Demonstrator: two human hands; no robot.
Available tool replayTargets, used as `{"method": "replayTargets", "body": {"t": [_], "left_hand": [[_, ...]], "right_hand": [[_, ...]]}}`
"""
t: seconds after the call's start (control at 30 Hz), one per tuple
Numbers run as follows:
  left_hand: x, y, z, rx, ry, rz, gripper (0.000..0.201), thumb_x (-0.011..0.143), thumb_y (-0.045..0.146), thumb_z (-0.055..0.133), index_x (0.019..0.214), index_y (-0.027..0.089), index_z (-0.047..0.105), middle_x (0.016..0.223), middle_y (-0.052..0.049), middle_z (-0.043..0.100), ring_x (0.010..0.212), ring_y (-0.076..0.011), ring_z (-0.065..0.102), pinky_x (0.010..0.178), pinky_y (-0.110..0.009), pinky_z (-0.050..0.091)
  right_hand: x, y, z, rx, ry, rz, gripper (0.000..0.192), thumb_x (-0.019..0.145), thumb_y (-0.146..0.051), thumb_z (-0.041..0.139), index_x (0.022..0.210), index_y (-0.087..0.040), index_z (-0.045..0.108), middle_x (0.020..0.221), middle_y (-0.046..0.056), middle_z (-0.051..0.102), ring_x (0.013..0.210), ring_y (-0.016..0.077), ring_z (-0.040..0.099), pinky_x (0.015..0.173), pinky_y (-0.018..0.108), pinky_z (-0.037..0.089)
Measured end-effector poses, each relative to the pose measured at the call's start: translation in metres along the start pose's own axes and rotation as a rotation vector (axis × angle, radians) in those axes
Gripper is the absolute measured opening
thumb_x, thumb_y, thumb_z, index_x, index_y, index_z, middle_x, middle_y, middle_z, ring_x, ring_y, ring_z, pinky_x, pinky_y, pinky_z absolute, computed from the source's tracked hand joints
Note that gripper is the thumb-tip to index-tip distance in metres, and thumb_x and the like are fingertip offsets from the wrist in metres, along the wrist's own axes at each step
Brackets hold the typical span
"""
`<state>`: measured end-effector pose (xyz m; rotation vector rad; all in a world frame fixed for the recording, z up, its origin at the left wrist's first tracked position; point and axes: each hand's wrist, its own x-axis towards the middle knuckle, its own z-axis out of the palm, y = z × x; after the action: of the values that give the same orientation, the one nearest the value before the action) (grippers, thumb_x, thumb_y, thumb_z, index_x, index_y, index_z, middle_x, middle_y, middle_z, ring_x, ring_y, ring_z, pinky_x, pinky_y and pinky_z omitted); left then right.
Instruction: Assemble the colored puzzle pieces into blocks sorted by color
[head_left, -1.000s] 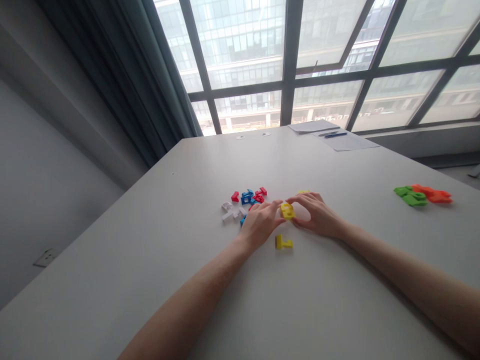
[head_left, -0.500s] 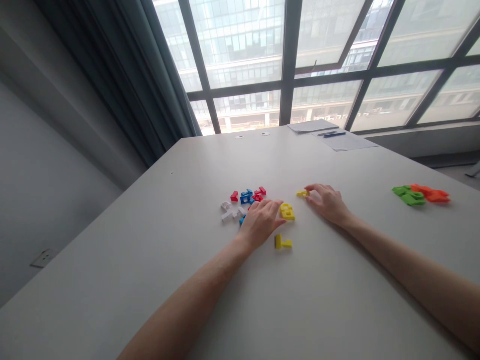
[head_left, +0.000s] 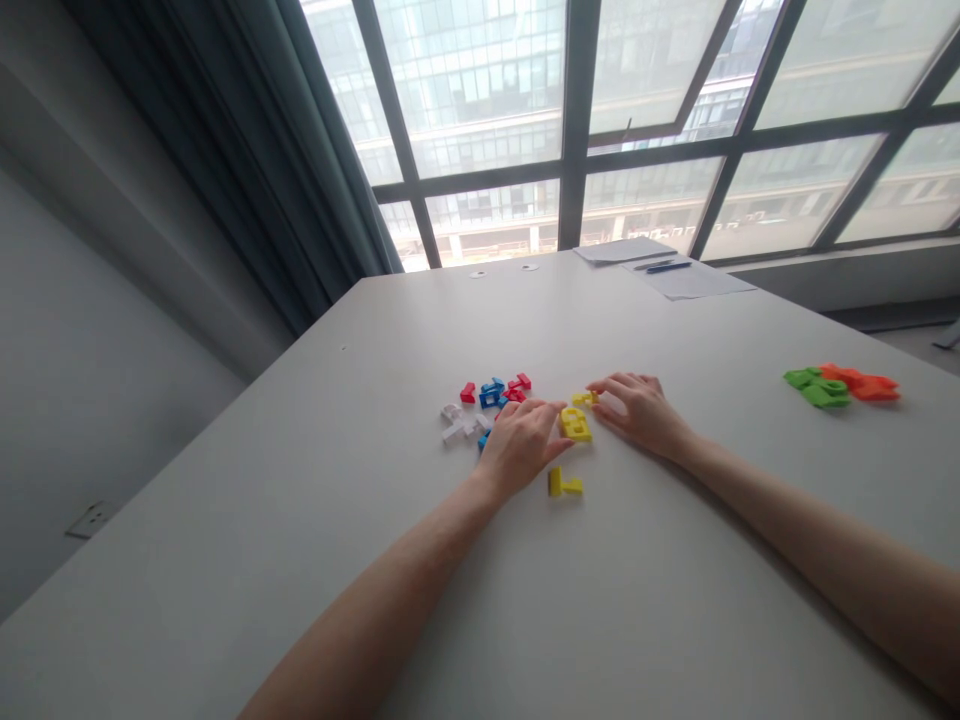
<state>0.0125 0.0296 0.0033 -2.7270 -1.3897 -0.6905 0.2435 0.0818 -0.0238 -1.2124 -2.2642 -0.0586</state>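
Note:
My left hand (head_left: 523, 440) rests on the table with thumb and index finger on either side of the left end of a yellow notched puzzle block (head_left: 576, 424). A small yellow puzzle piece (head_left: 583, 398) is pinched between the thumb and fingertips of my right hand (head_left: 634, 410), just behind the notched block. Whether these two pieces touch, I cannot tell. Nearer to me lies a yellow T-shaped piece (head_left: 564, 483), loose on the table. Part of the pile beside my left hand is hidden by it.
Left of my hands are white pieces (head_left: 454, 425), blue pieces (head_left: 492, 393) and red pieces (head_left: 519, 383). Green pieces (head_left: 816, 388) and orange pieces (head_left: 862, 382) lie far right. Papers (head_left: 705, 283) and a pen (head_left: 669, 267) are at the back of the white table (head_left: 450, 330).
My right hand has moved left with the small yellow piece, bringing it close behind the notched block. My left hand has stayed almost still.

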Motion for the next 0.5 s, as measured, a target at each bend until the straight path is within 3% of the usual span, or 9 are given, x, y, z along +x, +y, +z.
{"method": "replayTargets", "body": {"t": [0.5], "left_hand": [[-0.0012, -0.0059, 0.0072, -0.019, 0.07, 0.09, 0.038, 0.087, 0.04, 0.064, 0.118, 0.019, 0.053, 0.109, -0.007, 0.069, 0.108, -0.0232, 0.061, 0.094, -0.039, 0.045]], "right_hand": [[-0.0002, -0.0043, -0.0045, 0.116, -0.047, -0.141, 0.019, 0.092, -0.033, 0.054, 0.108, -0.025, 0.06, 0.107, 0.004, 0.071, 0.099, 0.022, 0.063, 0.093, 0.041, 0.037]]}}
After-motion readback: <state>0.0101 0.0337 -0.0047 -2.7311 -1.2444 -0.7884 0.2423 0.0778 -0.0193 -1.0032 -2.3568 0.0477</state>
